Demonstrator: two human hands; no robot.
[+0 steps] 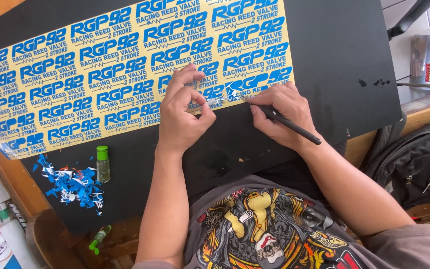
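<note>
Hands work at the near edge of a yellow sticker sheet [100,74] that lies on a black surface [339,60]. The sheet carries rows of blue lettering and runs from the far right down to the near left, where its corner curls up off the surface.

The left hand [182,112] rests on the sheet's near edge. Its thumb and forefinger are pinched together on a small strip of blue vinyl [215,101], lifted just off the sheet. The other fingers are spread and press on the sheet.

The right hand [279,117] is clamped on a thin black knife [289,122], held like a pen. The tip points left and meets the sheet just beside the strip, between the 2 hands. The handle sticks out past the wrist to the right. The 2 hands are close, almost touching.

Left of the arms, on the surface, lies a heap of blue scraps [73,184] mixed with white bits. Just right of the heap stands 1 small bottle [103,164] with a green cap, upright. Nearer, off the surface's edge, a second green-capped bottle [100,236] lies on its side.

A dark bag [419,164] with keys sits at the right, beside the surface. The person wears a grey shirt [274,229] with a bright print.
</note>
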